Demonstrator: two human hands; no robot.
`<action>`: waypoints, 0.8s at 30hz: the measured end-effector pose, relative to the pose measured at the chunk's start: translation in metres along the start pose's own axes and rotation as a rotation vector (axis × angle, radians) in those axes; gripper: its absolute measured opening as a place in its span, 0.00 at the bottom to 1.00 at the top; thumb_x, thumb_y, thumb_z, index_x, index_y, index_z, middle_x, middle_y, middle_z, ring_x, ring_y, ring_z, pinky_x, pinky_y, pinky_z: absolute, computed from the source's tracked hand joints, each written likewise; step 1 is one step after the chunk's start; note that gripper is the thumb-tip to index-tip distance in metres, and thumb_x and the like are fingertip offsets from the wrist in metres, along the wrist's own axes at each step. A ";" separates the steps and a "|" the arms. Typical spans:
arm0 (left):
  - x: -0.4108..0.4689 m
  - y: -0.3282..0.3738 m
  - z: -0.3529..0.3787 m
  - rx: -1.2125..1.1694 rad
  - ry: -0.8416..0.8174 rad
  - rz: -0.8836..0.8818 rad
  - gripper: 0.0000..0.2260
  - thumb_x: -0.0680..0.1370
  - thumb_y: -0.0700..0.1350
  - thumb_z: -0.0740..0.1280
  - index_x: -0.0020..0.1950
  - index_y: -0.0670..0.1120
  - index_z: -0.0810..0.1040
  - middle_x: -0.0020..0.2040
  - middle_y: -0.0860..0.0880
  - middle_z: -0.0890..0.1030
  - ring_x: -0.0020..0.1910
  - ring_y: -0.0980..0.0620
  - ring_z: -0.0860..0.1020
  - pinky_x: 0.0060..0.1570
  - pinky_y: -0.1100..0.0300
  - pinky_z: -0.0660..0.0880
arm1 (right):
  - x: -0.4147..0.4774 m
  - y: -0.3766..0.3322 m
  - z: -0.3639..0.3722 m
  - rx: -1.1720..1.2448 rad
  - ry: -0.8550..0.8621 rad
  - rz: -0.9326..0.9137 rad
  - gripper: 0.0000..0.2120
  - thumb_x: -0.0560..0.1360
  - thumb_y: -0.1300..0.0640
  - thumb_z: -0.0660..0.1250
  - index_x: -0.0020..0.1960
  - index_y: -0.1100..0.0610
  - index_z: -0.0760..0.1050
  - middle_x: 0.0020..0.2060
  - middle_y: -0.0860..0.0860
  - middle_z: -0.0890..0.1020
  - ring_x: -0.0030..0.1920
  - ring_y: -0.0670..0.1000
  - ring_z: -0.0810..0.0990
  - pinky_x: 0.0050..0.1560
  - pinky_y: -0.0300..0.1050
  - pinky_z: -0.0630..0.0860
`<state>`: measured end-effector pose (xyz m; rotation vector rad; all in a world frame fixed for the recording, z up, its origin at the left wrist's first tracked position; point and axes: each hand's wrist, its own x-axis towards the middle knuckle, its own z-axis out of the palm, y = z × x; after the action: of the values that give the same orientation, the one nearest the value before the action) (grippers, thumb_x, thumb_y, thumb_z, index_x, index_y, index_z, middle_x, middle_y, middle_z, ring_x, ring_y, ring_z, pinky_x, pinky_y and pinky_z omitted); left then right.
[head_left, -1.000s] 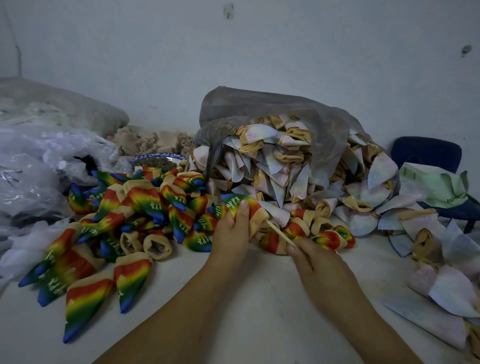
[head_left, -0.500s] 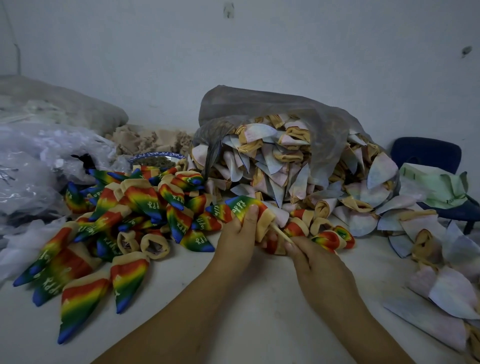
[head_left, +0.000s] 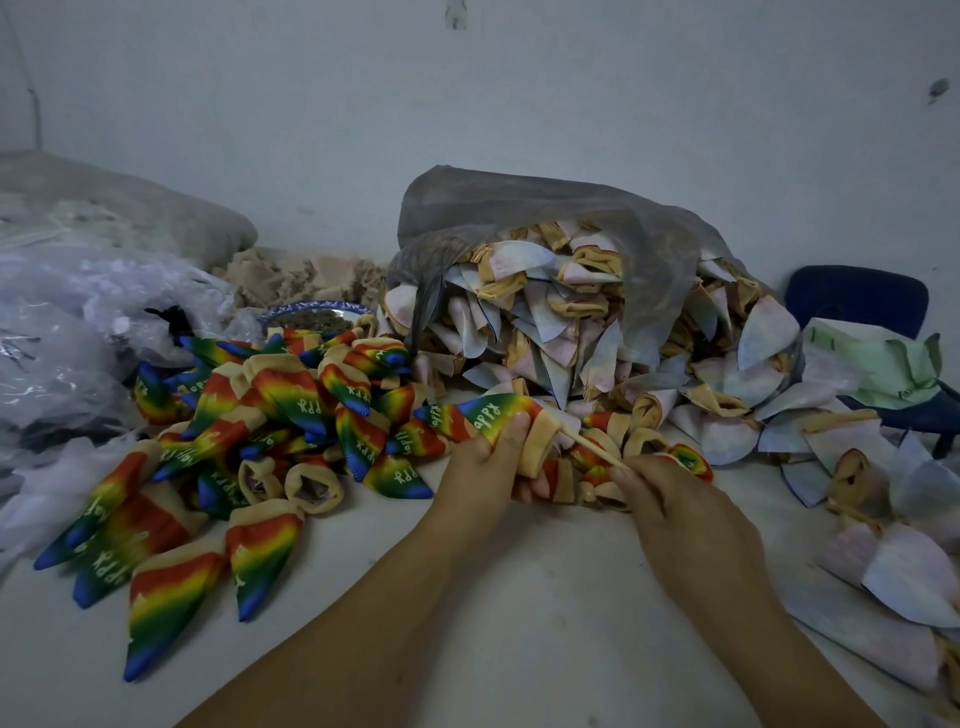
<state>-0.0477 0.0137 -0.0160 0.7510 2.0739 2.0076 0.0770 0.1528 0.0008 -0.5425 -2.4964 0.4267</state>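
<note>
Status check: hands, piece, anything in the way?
Left hand grips rainbow cone at its tan cuff. Right hand pinches stick, tip inside cuff. Rainbow pile close left, not blocking.

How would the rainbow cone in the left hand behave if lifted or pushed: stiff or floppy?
Probably floppy: the cone bunches at its cuff where the left hand grips it. Likely light, as one hand holds it up. Unlikely to roll; finished cones lie flat on the table.

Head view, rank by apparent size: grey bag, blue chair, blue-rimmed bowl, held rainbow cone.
1. grey bag
2. blue chair, partly covered
3. blue-rimmed bowl and held rainbow cone look alike; the cone is nearer, so no ranking.
</note>
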 end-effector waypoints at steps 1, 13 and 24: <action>0.000 0.001 -0.001 -0.020 -0.016 0.002 0.27 0.82 0.61 0.54 0.30 0.53 0.83 0.31 0.49 0.83 0.30 0.58 0.79 0.37 0.68 0.74 | 0.000 -0.001 0.000 0.002 0.010 0.004 0.14 0.79 0.41 0.54 0.52 0.44 0.77 0.36 0.40 0.74 0.37 0.42 0.71 0.35 0.42 0.66; 0.001 0.013 -0.011 -0.693 -0.213 -0.325 0.03 0.73 0.40 0.72 0.44 0.45 0.85 0.37 0.48 0.79 0.33 0.56 0.76 0.34 0.67 0.73 | 0.003 -0.002 0.007 0.072 -0.054 -0.008 0.11 0.79 0.43 0.57 0.50 0.44 0.76 0.37 0.41 0.75 0.39 0.44 0.74 0.35 0.43 0.68; 0.010 0.015 -0.026 -0.732 0.045 -0.220 0.32 0.73 0.68 0.58 0.62 0.44 0.77 0.56 0.45 0.84 0.52 0.51 0.82 0.49 0.58 0.78 | 0.001 -0.002 0.008 0.043 -0.060 0.039 0.10 0.80 0.44 0.56 0.41 0.44 0.67 0.32 0.42 0.72 0.33 0.41 0.71 0.30 0.39 0.61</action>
<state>-0.0642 -0.0058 0.0027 0.3190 1.1946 2.3983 0.0707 0.1501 -0.0044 -0.5698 -2.5314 0.5177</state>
